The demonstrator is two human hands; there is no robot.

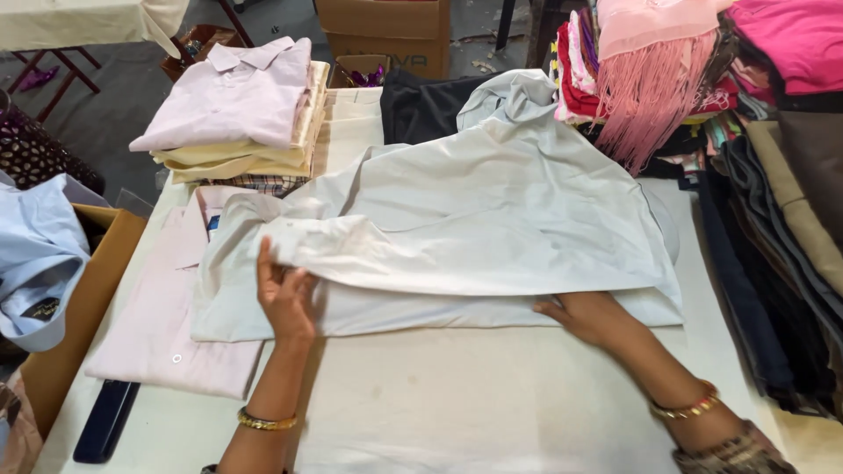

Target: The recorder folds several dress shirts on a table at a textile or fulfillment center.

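At the far left of the frame a light blue shirt lies over a cardboard box. Beside it, on the cloth-covered table, a folded pale pink shirt lies flat, with a dark flat case at its lower edge. In the upper left stands a stack of folded shirts.

The left hand is open, fingers upright, and it presses against the folded edge of the pale grey-white shirt, which lies spread in the middle of the frame. The right hand lies flat on the table, its fingers slipped under the lower fold of the same shirt; whether it pinches the cloth, I cannot tell.

The step in hand seems to be a fold of the shirt's body, with one side already laid over. The next move probably needs both hands to lift the edge evenly and keep the fold straight.

At the right, piles of coloured garments stand, with a pink fringed scarf above.
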